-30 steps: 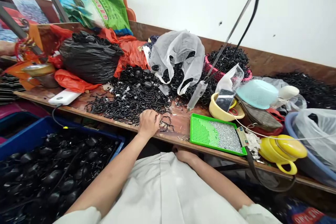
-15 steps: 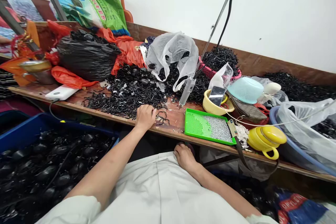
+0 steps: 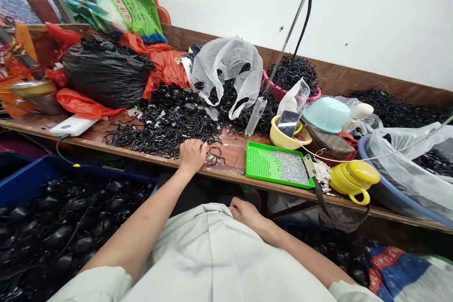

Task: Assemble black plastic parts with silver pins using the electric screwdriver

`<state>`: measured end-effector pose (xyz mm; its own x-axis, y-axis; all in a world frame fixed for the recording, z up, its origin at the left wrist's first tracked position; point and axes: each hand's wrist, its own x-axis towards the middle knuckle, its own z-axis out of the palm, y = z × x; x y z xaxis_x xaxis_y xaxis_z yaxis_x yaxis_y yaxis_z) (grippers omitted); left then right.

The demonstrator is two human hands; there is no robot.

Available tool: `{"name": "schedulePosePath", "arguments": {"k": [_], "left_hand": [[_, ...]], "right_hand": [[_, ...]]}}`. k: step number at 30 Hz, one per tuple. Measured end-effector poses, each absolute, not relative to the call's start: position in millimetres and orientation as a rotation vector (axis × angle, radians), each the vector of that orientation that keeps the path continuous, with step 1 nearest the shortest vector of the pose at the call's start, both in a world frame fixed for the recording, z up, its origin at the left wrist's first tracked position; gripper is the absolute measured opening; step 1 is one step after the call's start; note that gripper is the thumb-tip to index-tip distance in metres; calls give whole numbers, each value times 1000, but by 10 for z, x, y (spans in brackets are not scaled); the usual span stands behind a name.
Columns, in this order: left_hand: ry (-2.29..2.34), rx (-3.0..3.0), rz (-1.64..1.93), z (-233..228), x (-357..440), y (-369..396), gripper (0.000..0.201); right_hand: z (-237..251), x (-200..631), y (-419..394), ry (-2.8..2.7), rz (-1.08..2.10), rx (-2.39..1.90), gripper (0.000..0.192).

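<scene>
Head view: my left hand (image 3: pixel 191 156) lies palm down at centre frame on the wooden bench (image 3: pixel 106 138), fingers curled onto loose black plastic clips (image 3: pixel 213 155) at the near edge of the big black clip pile (image 3: pixel 166 127); can't tell if any clip is actually pinched. My right hand (image 3: pixel 245 211) sits lower centre, against my white apron (image 3: pixel 212 259), fingers tucked under, hidden, so grip unclear. Green perforated tray (image 3: pixel 262 164) holding small silver pins sits just right of the clips. Yellow bowl (image 3: pixel 283 139) with a phone behind it. Blue crate (image 3: pixel 31 179) of black parts lower left.
</scene>
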<state>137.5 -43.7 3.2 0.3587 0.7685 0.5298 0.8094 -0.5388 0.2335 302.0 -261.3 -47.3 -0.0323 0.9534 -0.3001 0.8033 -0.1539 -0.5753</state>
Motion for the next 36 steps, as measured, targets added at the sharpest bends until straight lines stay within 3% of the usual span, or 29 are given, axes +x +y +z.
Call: {"name": "schedulePosePath", "arguments": {"k": [17, 20, 23, 25, 29, 36], "left_hand": [[-1443, -2633, -914, 46, 1354, -411, 33], [-1443, -2642, -952, 30, 1341, -405, 30], [-1448, -2653, -968, 13, 1338, -396, 27], [-1450, -2668, -964, 8, 1340, -396, 26], [-1449, -2679, -976, 20, 1344, -409, 25], [-1473, -2667, -995, 38, 1333, -428, 23]], "right_hand": [[338, 3168, -2101, -1881, 1118, -1558, 26], [569, 3341, -1877, -1733, 900, -1617, 29], [639, 3505, -1559, -1928, 413, -1934, 20], [584, 3563, -1378, -1973, 309, -2055, 16], [412, 3559, -1223, -1979, 255, -2168, 23], [366, 3493, -1211, -1988, 265, -2248, 17]]}}
